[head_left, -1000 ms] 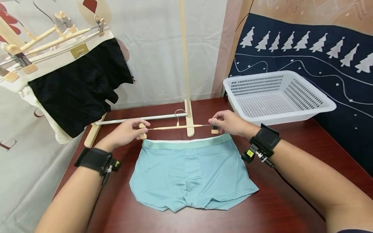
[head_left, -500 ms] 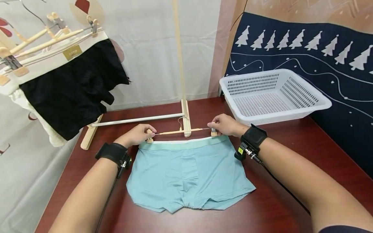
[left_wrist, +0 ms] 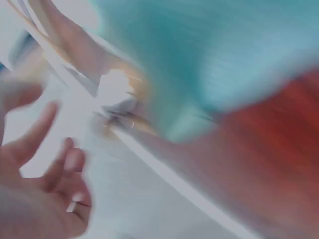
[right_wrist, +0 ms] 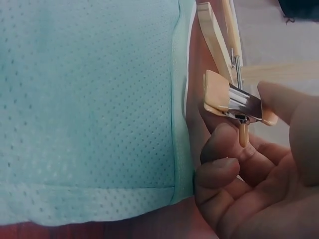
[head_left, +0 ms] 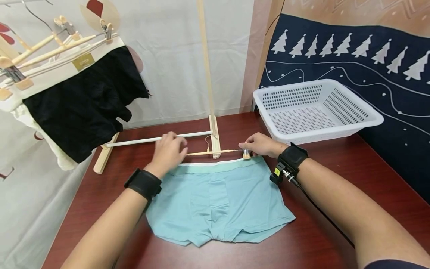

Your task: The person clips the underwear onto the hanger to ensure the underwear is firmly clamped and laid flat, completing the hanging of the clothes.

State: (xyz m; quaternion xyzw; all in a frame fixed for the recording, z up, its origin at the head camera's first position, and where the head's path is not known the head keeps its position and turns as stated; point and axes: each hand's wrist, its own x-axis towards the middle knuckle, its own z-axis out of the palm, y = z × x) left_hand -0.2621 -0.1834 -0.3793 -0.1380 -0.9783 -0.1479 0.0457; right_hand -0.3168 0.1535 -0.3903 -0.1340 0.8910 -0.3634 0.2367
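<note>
Light-blue boxer briefs [head_left: 215, 201] lie flat, waistband away from me, with a clip hanger [head_left: 209, 152] along that waistband. My right hand [head_left: 265, 145] pinches the clip [right_wrist: 217, 93] at the hanger's right end, thumb on its handle. In the right wrist view the clip's wooden tips sit just beside the waistband, with no cloth visible between them. My left hand [head_left: 168, 152] hovers over the waistband's left corner and hides the left clip in the head view. Its fingers [left_wrist: 35, 139] are spread and loosely bent in the blurred left wrist view, holding nothing.
A white perforated basket [head_left: 329, 133] stands at the back right. Behind the hanger is a rack with a white bottom rod [head_left: 141, 141] and a wooden upright [head_left: 205, 56]. Black shorts [head_left: 87, 97] hang from clip hangers at upper left. The tabletop [head_left: 299, 243] is reddish-brown.
The hanger came down closer to the waistband. My left hand then let go of the left clip and lifted over it. My right hand has kept its grip on the right clip.
</note>
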